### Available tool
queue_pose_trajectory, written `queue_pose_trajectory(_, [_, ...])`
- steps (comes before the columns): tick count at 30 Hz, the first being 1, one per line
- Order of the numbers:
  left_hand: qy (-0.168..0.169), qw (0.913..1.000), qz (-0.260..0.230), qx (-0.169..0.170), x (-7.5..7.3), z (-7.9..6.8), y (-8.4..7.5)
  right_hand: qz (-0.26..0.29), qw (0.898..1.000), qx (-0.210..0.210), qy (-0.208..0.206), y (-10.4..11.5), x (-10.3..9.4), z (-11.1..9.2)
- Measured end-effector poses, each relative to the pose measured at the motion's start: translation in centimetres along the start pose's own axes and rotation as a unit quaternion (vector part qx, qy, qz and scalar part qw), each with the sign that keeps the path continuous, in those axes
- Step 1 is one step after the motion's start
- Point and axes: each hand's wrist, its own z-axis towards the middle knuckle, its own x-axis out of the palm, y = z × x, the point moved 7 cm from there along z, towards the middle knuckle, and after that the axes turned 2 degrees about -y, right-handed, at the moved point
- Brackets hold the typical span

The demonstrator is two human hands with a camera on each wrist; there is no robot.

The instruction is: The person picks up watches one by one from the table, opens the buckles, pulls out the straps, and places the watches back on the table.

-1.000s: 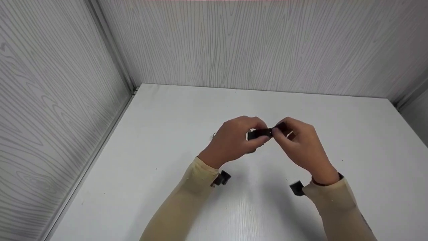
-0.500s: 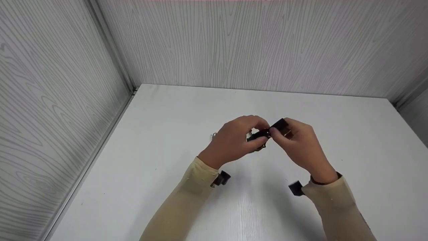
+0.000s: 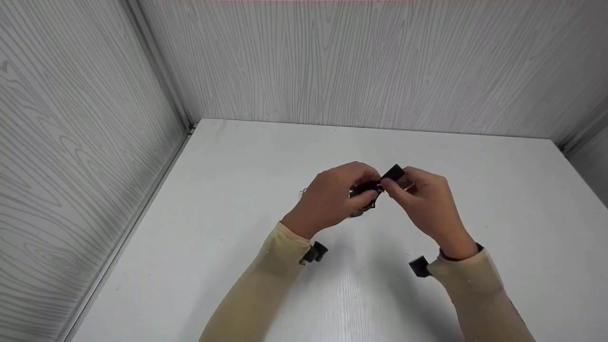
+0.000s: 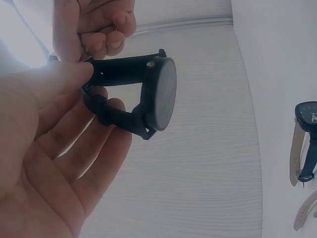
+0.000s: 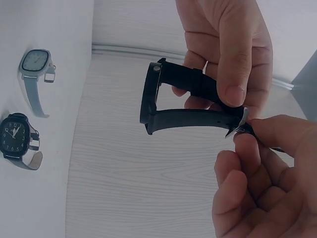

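A black wristwatch with a round dial (image 4: 166, 94) is held in the air between both hands, its strap bent into a loop. My left hand (image 3: 332, 197) grips the strap (image 4: 119, 71), thumb on one side and fingers on the other. With thumb and fingers my right hand (image 3: 427, 204) pinches the strap end at the metal buckle (image 5: 237, 126). In the head view a dark strap end (image 3: 393, 173) sticks up past the right fingertips, and the left hand hides most of the watch. The right wrist view shows the strap meeting the buckle.
On the white table (image 3: 213, 190) lie other watches: a square black one (image 5: 15, 135) and a pale blue one (image 5: 35, 62). A pale strap (image 4: 306, 213) shows at the left wrist view's edge. Wood-grain panels (image 3: 308, 61) stand behind and at the left.
The dark strap end at the right fingertips has swung upward and shows more. Both hands shift only slightly and keep hold of the watch.
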Motion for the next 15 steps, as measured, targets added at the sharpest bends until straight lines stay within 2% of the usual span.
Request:
queue_pose_trajectory(4, [0.001, 0.9998, -0.021, -0.007, -0.06, 0.09, -0.03, 0.016, 1.000, 0.018, 0.011, -0.33, 0.05, 0.12])
queue_pose_trajectory(10, [0.011, 0.9986, -0.050, -0.013, -0.14, 0.11, -0.21, 0.083, 0.995, 0.043, 0.036, -0.50, 0.11, 0.07])
queue_pose_trajectory(15, [0.015, 0.9988, -0.043, -0.018, -0.02, -0.04, -0.14, 0.064, 0.997, 0.035, 0.041, -0.46, 0.31, 0.05])
